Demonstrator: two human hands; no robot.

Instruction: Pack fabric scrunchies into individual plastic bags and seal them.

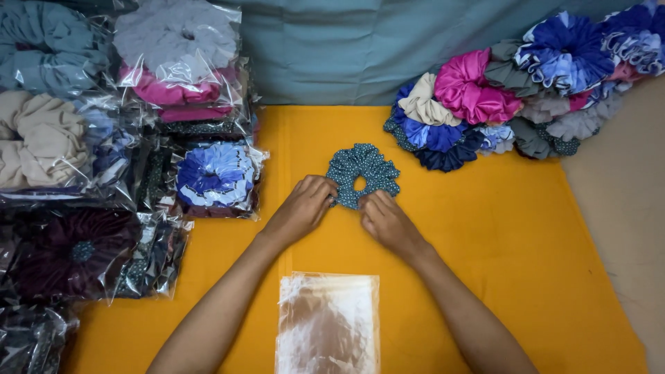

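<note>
Head view: teal dotted ruffled fabric scrunchie (363,174) on orange felt-like cloth (499,235).
Left hand (301,208) and right hand (386,220) pinch its gathered lower edge; clear glossy plastic bags (327,322) lie near.

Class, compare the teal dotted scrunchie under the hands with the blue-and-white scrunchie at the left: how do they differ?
The teal dotted scrunchie lies bare on the yellow cloth; the blue-and-white scrunchie is sealed in a clear bag. The left hand and right hand touch the teal one; the bagged one lies untouched. Both are ruffled fabric rings.

yellow cloth (526,228), teal backdrop (360,48), beige floor (623,208)
</note>
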